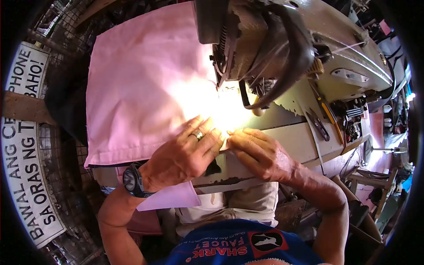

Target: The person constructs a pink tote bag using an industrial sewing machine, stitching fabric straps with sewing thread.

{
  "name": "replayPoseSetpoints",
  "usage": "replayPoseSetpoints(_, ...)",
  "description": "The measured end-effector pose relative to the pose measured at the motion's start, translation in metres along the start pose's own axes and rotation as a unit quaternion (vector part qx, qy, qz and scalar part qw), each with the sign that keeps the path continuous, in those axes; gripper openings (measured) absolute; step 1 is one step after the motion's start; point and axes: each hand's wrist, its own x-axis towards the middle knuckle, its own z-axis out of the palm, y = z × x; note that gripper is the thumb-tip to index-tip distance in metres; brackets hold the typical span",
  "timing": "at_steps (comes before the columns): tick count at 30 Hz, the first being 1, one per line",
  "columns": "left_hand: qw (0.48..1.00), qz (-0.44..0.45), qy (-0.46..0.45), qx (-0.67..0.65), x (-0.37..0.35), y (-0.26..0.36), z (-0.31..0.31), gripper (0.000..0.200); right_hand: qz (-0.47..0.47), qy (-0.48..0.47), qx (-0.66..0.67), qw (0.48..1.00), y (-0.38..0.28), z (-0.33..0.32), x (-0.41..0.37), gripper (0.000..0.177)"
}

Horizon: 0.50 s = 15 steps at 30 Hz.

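Pink fabric (137, 84) lies spread to the left of the sewing machine's head (251, 44), its right edge near the needle area. My left hand (187, 148) rests on the fabric's lower right part, a ring on one finger, fingertips in the bright lamp glare. Close beside it, my right hand (260, 152) has its thumb and fingers pinched together at the fabric's edge. What lies between those fingertips is washed out by the light. Another pink piece (172, 196) hangs below the table edge under my left wrist.
Scissors (319, 126) and a yellow-handled tool (329, 111) lie on the table right of the machine. A small tray (357, 132) of metal parts sits farther right. Wire mesh and a lettered sign (33, 176) stand at the left.
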Motion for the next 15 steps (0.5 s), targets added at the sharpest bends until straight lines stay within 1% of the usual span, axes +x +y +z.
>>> replayPoseSetpoints(4,1.000,0.006,0.019,-0.016,0.005,-0.016,0.002,0.035,0.024,-0.002,0.036,0.999,0.013,0.001,0.008,0.039)
replayPoseSetpoints(7,1.000,0.010,0.016,-0.022,0.009,-0.027,0.002,0.036,0.010,0.011,0.025,1.000,0.027,0.008,0.009,0.038)
replayPoseSetpoints(8,0.999,0.012,0.034,-0.020,0.011,-0.032,0.002,0.037,0.022,-0.013,0.009,1.000,0.030,0.005,0.011,0.039)
replayPoseSetpoints(11,0.996,0.015,0.034,-0.078,0.016,-0.047,0.009,0.037,0.052,-0.041,0.022,0.998,0.039,0.007,0.015,0.041)
replayPoseSetpoints(12,0.997,0.018,0.037,-0.068,0.017,-0.050,0.010,0.036,0.064,-0.011,0.023,0.998,0.043,0.012,0.016,0.037)
replayPoseSetpoints(14,0.997,0.011,0.043,-0.056,0.019,-0.051,0.002,0.035,0.146,-0.064,0.033,0.987,0.046,0.024,0.006,0.036)
replayPoseSetpoints(15,0.997,-0.004,0.045,-0.066,0.020,-0.049,0.001,0.035,0.141,-0.039,0.047,0.988,0.046,0.020,0.008,0.035)
